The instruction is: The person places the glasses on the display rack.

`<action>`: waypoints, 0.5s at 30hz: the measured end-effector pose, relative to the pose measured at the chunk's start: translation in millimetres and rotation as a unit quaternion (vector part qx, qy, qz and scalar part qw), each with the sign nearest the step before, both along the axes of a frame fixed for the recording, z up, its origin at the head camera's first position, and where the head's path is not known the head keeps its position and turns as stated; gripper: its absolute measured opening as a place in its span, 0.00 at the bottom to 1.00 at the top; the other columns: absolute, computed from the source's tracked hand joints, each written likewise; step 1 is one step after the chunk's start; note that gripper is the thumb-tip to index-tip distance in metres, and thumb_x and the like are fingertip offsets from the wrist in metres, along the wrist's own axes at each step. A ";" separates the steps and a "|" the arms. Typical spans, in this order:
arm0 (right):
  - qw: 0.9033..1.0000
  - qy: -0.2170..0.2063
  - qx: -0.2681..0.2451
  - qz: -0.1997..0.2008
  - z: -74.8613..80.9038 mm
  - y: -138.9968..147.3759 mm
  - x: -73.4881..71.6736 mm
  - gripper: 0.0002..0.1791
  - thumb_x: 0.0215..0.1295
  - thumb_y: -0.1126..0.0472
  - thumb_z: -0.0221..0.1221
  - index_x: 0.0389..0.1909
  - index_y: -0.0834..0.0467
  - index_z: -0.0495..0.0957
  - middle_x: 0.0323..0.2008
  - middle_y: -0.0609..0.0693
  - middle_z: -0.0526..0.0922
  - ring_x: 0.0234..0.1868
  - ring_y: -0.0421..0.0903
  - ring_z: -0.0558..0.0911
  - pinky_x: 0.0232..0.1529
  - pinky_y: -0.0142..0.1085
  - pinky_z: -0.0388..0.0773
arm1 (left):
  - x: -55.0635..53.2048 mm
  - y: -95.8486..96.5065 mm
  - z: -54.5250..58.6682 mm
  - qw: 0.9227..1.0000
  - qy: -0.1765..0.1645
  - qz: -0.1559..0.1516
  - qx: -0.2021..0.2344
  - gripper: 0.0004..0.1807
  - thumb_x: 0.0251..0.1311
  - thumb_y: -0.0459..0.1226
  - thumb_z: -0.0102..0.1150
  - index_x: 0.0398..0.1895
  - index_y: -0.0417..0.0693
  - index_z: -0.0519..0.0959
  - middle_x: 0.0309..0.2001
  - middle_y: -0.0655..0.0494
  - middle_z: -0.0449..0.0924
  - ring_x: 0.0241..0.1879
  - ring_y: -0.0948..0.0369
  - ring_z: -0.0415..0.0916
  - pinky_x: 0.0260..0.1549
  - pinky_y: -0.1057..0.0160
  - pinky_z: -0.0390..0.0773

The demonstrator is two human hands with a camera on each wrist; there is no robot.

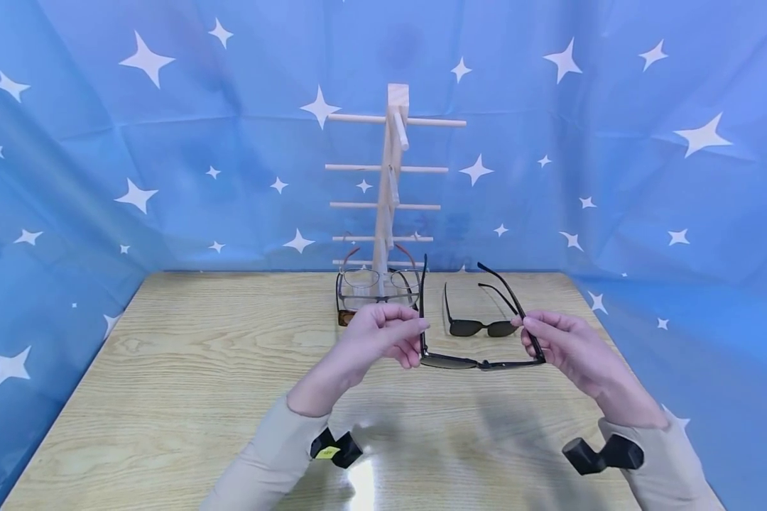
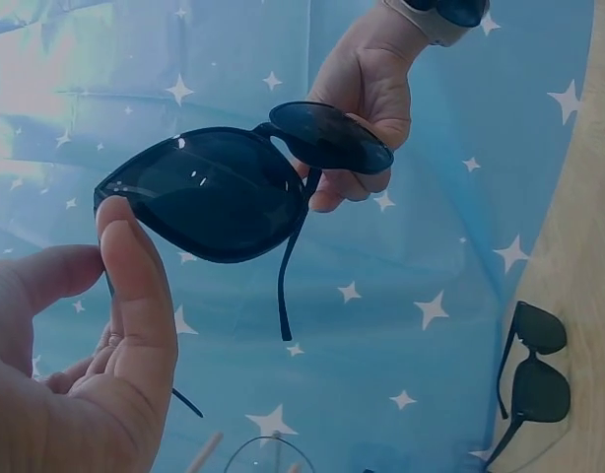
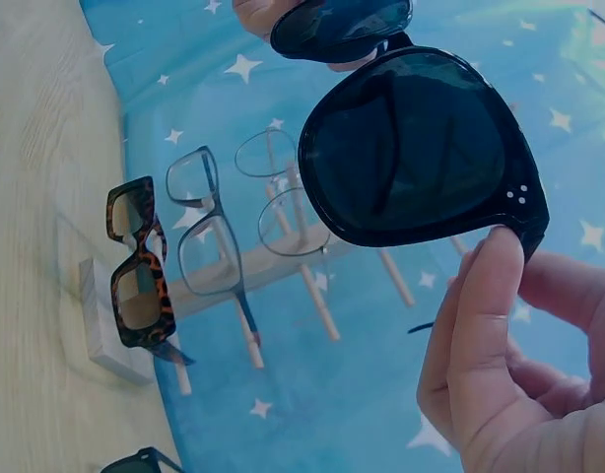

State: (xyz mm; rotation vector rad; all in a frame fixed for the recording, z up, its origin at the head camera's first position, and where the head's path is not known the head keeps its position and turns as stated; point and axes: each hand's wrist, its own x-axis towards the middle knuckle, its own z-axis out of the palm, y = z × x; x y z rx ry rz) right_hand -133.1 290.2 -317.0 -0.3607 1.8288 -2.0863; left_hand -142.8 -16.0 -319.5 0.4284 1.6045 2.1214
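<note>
Both hands hold one pair of black sunglasses (image 1: pixel 450 362) above the table, its temples unfolded and pointing away from me. My left hand (image 1: pixel 383 333) pinches the frame at its left hinge corner. At the opposite corner, my right hand (image 1: pixel 565 348) pinches the frame near the hinge, where small silver dots show on the front in the right wrist view. Dark lenses (image 3: pixel 411 148) fill the frame. Beyond the hands a second pair of black sunglasses (image 1: pixel 482 328) lies on the table with its temples open, close behind the right hand's fingers.
A wooden display rack (image 1: pixel 390 170) with several pegs stands at the back. Its lower pegs carry tortoiseshell sunglasses (image 3: pixel 135 266), dark-rimmed clear glasses (image 3: pixel 209 256) and thin-rimmed glasses (image 3: pixel 293 222). A blue star-printed cloth (image 1: pixel 243 142) hangs behind the wooden table (image 1: pixel 198 376).
</note>
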 end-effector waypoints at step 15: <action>1.000 0.015 0.001 -0.014 21.8 -22.1 -16.3 0.12 0.71 0.67 0.48 0.42 0.59 0.81 0.28 0.47 0.79 0.27 0.38 0.77 0.30 0.26 0.77 | 2.2 -13.3 18.8 0.998 0.021 0.039 0.044 0.04 0.62 0.31 0.54 0.34 0.37 0.76 0.20 0.54 0.76 0.17 0.62 0.75 0.20 0.69 0.78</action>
